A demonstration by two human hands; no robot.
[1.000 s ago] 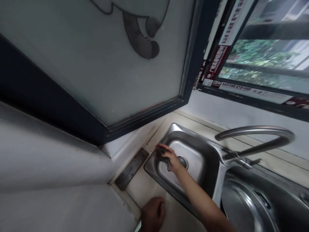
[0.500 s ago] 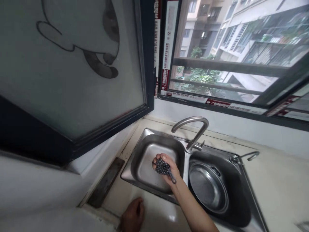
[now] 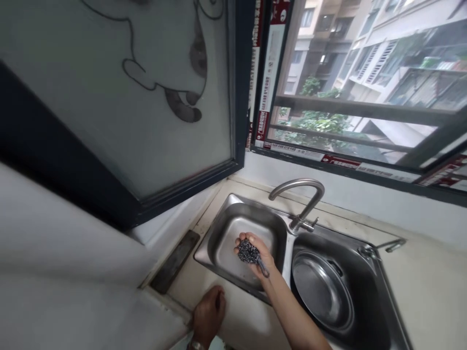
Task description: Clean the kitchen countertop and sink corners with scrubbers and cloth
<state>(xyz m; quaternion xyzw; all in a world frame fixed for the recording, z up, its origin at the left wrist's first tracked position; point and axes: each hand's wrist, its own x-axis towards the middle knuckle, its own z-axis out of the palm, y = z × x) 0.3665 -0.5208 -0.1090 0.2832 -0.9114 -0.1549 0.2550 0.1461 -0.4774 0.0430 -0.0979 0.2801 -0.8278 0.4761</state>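
Observation:
My right hand (image 3: 260, 258) holds a dark steel-wool scrubber (image 3: 248, 253) with a short handle, palm up, over the left basin of a steel double sink (image 3: 219, 236). My left hand (image 3: 208, 313) rests on the front of the pale counter (image 3: 241, 318), fingers curled, holding nothing that I can see. A round metal pan (image 3: 323, 290) lies in the right basin. The curved tap (image 3: 301, 199) stands behind the divider between the basins.
An open frosted window pane with a cartoon drawing (image 3: 153, 97) swings in over the counter's left end. A dark flat slab (image 3: 175, 261) lies left of the sink. A smaller tap (image 3: 383, 247) sits at the right basin's back corner. Bare counter (image 3: 430, 291) extends to the right.
My right hand lifted the scrubber from the left basin's far corner and turned palm up over the basin. The view swung right and steadied; my left hand stayed on the counter.

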